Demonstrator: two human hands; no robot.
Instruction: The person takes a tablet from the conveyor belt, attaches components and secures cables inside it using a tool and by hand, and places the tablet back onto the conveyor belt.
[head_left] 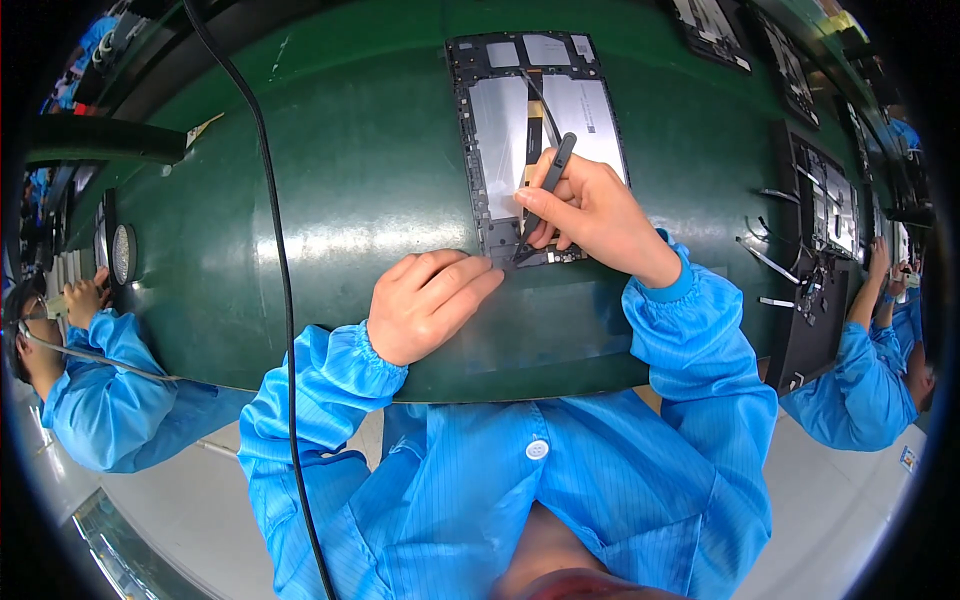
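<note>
On a green table [340, 180] lies an open tablet [540, 140] with its back off. You can see its silver insides and a dark frame around them. It lies in front of the person, a bit to the right.

The right hand [590, 215] is over the near end of the tablet. Its fingers are pressed together around thin black tweezers [545, 190]. The tweezers tilt, and their tip points down at the near edge of the tablet, close to small dark parts there.

The left hand [430, 300] rests on the table. Its fingers are close together and bent a little. The fingertips touch the near left corner of the tablet. It holds nothing.

Both arms have blue sleeves [700, 340]. A black cable [270, 200] runs across the table on the left.

At the far left, another person in blue [110, 390] sits at the same table, next to a round white thing [123, 254]. At the far right, one more person in blue [870, 380] has an arm up by a black tray [815, 320] with more open tablets [830, 200] on it.
</note>
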